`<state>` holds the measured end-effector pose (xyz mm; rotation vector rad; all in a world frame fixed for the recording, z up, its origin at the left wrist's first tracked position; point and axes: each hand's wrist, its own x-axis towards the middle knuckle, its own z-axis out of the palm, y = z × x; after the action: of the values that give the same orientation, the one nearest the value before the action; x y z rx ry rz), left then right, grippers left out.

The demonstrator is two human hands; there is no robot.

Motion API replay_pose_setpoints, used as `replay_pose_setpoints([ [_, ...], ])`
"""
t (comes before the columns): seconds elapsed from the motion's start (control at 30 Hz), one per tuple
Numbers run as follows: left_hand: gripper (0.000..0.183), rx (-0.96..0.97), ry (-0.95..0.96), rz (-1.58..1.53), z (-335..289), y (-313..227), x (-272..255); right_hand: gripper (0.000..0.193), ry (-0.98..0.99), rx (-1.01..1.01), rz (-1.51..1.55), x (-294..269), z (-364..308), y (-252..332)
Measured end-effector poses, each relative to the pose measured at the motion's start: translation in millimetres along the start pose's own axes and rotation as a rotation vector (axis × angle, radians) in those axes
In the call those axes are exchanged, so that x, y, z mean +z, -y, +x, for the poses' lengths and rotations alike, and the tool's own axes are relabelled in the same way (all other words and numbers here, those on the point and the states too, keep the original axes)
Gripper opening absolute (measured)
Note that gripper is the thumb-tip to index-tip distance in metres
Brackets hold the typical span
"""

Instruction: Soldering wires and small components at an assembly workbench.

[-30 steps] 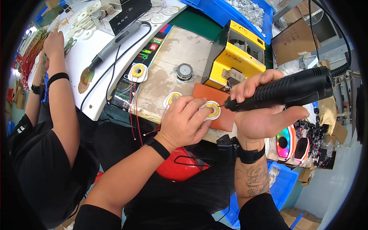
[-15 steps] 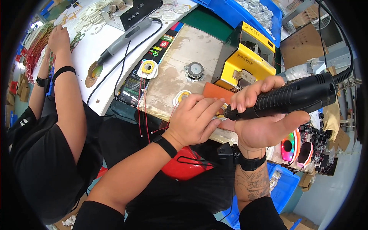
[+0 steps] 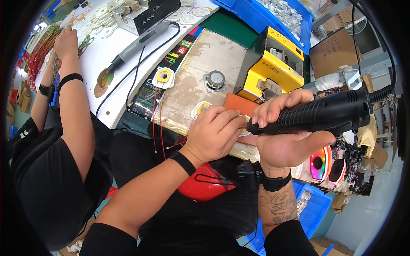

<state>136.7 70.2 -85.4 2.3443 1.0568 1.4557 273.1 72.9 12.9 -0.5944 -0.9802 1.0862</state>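
My right hand point(image 3: 284, 147) grips a black electric screwdriver point(image 3: 320, 113), fingers over the top and thumb stretched out along its underside. The tool lies nearly level, its nose pointing left at the fingertips of my left hand point(image 3: 211, 136). Those fingers are bent and pressed together right by the nose; what they pinch, if anything, is hidden. Partly covered behind the nose is a round white piece point(image 3: 245, 132). Another white disc with a yellow centre point(image 3: 198, 110) lies just beyond my left hand, and a third such disc point(image 3: 164, 77) with red wires sits farther left.
A yellow and black box-shaped machine point(image 3: 260, 64) stands beyond an orange block point(image 3: 237, 104). On the board rests a round grey motor-like part point(image 3: 215, 80). A grey handheld tool point(image 3: 139, 45) lies on the white table. At left, a co-worker's arms point(image 3: 77, 102) reach over wires.
Both hands and the screwdriver have shifted slightly left. My left fingertips have drawn in closer around the screwdriver's nose. The whole view has moved a little.
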Motion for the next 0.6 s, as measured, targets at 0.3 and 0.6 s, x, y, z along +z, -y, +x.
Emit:
replay_pose_setpoints([
  [0.3, 0.034, 0.008, -0.004, -0.013, 0.5, -1.1, -1.3, 0.093, 0.006, -0.018, -0.013, -0.7, -0.5, 1.0],
  [0.6, 0.032, -0.03, 0.036, -0.01, -1.4, -1.0, -2.5, 0.091, -0.014, -0.013, 0.061, 2.4, -4.0, 2.6],
])
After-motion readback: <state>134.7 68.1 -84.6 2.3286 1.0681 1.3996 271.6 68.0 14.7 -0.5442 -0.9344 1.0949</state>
